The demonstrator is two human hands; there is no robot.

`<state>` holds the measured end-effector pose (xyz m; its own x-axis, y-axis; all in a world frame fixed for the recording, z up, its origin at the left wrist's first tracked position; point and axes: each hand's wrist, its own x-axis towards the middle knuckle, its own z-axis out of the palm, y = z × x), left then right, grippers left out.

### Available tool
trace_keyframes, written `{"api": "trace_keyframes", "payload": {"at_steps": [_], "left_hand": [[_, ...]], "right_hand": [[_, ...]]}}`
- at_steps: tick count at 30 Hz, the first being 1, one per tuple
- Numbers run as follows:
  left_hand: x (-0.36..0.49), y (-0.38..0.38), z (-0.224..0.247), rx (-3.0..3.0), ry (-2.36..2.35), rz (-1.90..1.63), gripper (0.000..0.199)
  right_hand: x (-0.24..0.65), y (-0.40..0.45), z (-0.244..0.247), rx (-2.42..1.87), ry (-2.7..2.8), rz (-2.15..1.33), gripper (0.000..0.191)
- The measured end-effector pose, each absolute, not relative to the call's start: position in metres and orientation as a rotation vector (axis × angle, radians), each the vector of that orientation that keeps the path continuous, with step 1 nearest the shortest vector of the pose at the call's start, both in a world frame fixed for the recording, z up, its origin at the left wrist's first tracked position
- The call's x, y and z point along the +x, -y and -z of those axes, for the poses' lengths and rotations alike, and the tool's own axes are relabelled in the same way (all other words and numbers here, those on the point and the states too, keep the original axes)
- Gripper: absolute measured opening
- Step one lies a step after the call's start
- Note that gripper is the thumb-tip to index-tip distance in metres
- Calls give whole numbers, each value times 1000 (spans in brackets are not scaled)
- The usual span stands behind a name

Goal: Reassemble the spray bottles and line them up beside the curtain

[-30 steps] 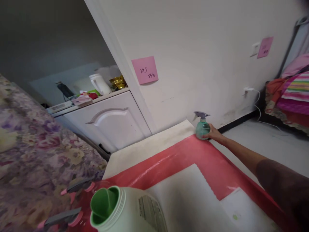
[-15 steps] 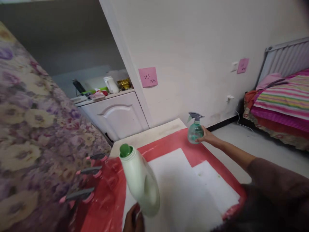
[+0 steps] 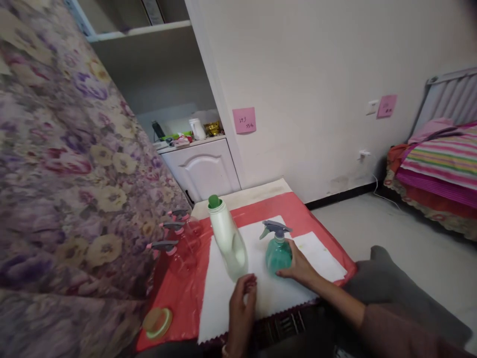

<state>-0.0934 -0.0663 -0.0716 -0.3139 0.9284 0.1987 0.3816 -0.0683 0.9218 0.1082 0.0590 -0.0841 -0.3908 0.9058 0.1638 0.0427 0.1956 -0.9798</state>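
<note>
My right hand point(image 3: 300, 267) grips a round green spray bottle point(image 3: 278, 257) with a grey trigger head, above the white cloth point(image 3: 216, 313). A pale green detergent jug point(image 3: 228, 241) with a darker green spout stands, tilted in view, left of the spray bottle. My left hand point(image 3: 243, 306) is by the foot of the jug, its fingers loosely curled with nothing visible in them. Whether its fingertips touch the jug, I cannot tell.
Several clear pink spray bottles point(image 3: 182, 261) with grey triggers line the left of the red-covered table point(image 3: 175, 308). A round lid point(image 3: 157, 322) lies at the front left corner. A floral curtain point(image 3: 74, 189) hangs at left; a bed point(image 3: 439, 169) stands far right.
My right hand has brought the green spray bottle from the table's far right edge nearer, beside the jug. My left hand remains by the jug's base. The view has shifted, showing the lid.
</note>
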Motion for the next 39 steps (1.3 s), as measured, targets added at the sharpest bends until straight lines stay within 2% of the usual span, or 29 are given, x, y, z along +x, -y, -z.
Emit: {"api": "trace_keyframes", "payload": {"at_steps": [3,8,15,24,30,39], "left_hand": [[-57,61,73,1538,-1593,-1336,44],[-39,49,101,1513,-1618,-1317,58],[-43,44,102,1374,-1566,-1360,62],[-35,26,92,1278,-1666,-1357,75],[-36,19,78,1319,-1646,-1349,64],[-67,14,54,1565,-1351,-1117,66]], "right_hand": [[99,-41,98,-1077,1610,-1188,91],[91,-23,115,-1165,1703,-946,77],[96,-17,119,-1057,1842,-710,74],[100,-20,116,-1039,1793,-799,77],[99,-18,116,-1003,1733,-787,67],[98,-12,107,-959,1739,-856,58]]}}
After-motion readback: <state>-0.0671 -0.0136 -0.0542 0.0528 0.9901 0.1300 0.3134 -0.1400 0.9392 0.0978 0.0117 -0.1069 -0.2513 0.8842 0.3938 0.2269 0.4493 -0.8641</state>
